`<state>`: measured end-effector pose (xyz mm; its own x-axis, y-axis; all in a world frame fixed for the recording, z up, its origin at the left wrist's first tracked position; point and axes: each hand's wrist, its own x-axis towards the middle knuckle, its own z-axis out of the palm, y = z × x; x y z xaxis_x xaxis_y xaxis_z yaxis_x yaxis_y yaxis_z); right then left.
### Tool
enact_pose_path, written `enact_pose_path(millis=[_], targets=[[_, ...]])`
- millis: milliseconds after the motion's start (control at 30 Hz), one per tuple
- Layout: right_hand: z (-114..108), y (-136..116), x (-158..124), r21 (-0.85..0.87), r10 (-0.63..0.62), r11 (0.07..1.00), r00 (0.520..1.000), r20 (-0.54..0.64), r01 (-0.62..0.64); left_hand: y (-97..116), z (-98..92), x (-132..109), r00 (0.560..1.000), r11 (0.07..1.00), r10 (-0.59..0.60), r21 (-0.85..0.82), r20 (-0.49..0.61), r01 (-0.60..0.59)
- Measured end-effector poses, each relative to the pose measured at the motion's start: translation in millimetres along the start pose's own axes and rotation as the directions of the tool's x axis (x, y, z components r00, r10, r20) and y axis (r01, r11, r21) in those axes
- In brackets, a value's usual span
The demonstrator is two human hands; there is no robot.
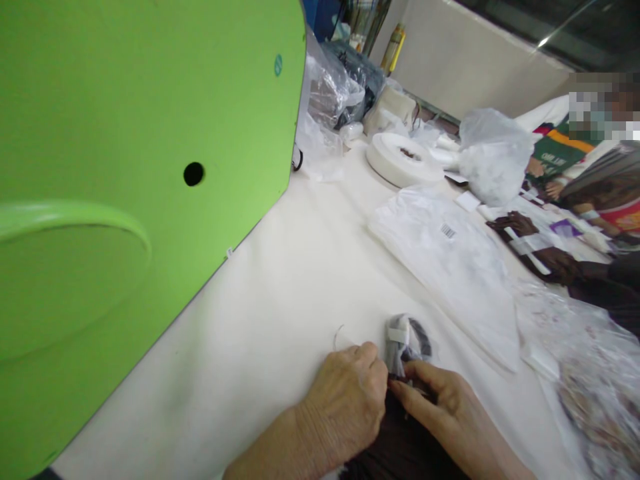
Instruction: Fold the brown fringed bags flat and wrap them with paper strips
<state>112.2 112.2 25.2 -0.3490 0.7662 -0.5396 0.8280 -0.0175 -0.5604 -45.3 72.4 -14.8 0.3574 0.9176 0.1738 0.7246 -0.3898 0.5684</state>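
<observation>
My left hand [350, 393] is closed in a pinch, with the fingertips hidden; what it holds cannot be made out. A thin curved strand [339, 337] shows just beyond its knuckles. Close beside it, my right hand [450, 407] pinches the upper end of a dark brown, hair-like bundle [413, 443] between thumb and fingers. That bundle runs down between both wrists to the bottom of the view. Right beyond the fingertips is a small looped piece [397, 340], grey and dark, wrapped in clear film with a white band.
A large green panel [150, 120] fills the left side. On the white table [300, 267] lie a flat white plastic bag [450, 253], a white tape roll [400, 160] and a banded dark brown bundle [535, 247]. Clear bags [600, 380] lie at right. Another person's hands [553, 190] show at the far right.
</observation>
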Motion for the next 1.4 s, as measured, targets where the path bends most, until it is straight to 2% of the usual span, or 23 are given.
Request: enact_pose_path(millis=[233,433,600,700,800,867,933,967,1033,1100,1200,1300,1400], targets=[[1.5,3.5,0.3,0.114,0.014,0.993,1.0,0.006,-0.014,-1.5,-6.9,-1.0,0.992,0.984,-0.118,-0.131,0.034,0.121],[3.8,4.2,0.1,0.138,-0.02,0.99,0.999,-0.041,0.025,1.9,-1.9,1.9,1.0,1.0,-0.027,-0.012,-0.007,0.027],[1.0,2.3,0.4,0.064,-0.054,0.996,0.997,-0.051,0.058,1.5,1.9,1.0,0.998,0.999,0.044,0.02,-0.044,-0.043],[-2.3,1.9,-1.4,0.039,-0.134,0.99,0.991,-0.021,0.135,0.3,2.1,0.3,0.999,1.0,-0.012,0.021,-0.053,0.013],[-3.0,1.7,-7.0,-0.046,-0.177,0.984,0.981,-0.081,0.174,-0.9,1.8,0.3,0.995,0.996,-0.088,0.019,-0.037,0.089],[-1.5,1.1,-12.0,-0.161,-0.259,0.96,0.949,-0.182,0.231,-1.3,1.3,0.6,0.993,0.993,-0.117,0.018,-0.029,0.118],[0.7,-0.8,-15.6,-0.314,-0.408,0.893,0.876,-0.257,0.323,-1.0,0.2,0.9,0.992,0.992,-0.127,0.015,-0.013,0.127],[1.8,-2.4,-16.3,-0.394,-0.489,0.84,0.834,-0.253,0.373,-0.7,-0.4,0.9,0.992,0.992,-0.128,0.016,-0.003,0.128],[2.8,-6.9,-14.9,-0.52,-0.593,0.732,0.787,-0.169,0.44,0.1,-2.0,0.8,0.992,0.992,-0.128,0.02,0.017,0.127],[1.4,-12.6,-10.7,-0.573,-0.598,0.671,0.8,-0.043,0.471,0.7,-3.4,0.3,0.989,0.989,-0.144,0.026,0.032,0.143],[-6.1,-20.0,-4.2,-0.541,-0.531,0.678,0.84,0.108,0.498,1.3,-4.9,-0.3,0.985,0.986,-0.167,0.032,0.05,0.165],[-17.3,-24.2,-0.9,-0.434,-0.498,0.718,0.837,0.227,0.545,1.6,-5.8,0.0,0.985,0.986,-0.162,0.045,0.057,0.16],[-26.3,-25.9,0.9,-0.366,-0.487,0.738,0.823,0.291,0.566,1.5,-6.7,0.9,0.984,0.985,-0.166,0.051,0.061,0.163]])
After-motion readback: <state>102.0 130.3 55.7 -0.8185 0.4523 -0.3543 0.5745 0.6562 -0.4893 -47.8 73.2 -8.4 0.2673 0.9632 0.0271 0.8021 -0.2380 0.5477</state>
